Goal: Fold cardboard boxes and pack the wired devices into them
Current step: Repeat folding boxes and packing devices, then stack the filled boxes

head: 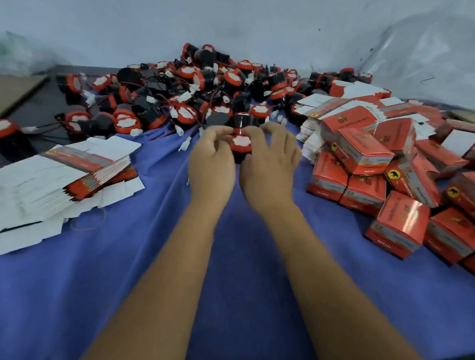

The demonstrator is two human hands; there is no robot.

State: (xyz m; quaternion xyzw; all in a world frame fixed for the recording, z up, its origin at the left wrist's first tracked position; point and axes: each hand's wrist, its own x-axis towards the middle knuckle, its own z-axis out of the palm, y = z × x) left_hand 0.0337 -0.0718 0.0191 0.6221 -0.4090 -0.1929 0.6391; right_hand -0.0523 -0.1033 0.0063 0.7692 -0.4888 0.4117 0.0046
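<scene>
Over blue cloth (pixel 153 265) | left hand (pixel 212 164), right hand (pixel 268 165) grip device (pixel 240 144) | flat boxes (pixel 62 176) left, folded boxes (pixel 380 173) right

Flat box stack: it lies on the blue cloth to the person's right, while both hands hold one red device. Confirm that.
Not quite. In the head view the flat box stack lies on the blue cloth to the person's left. Both the left hand and right hand do hold one red device.
</scene>
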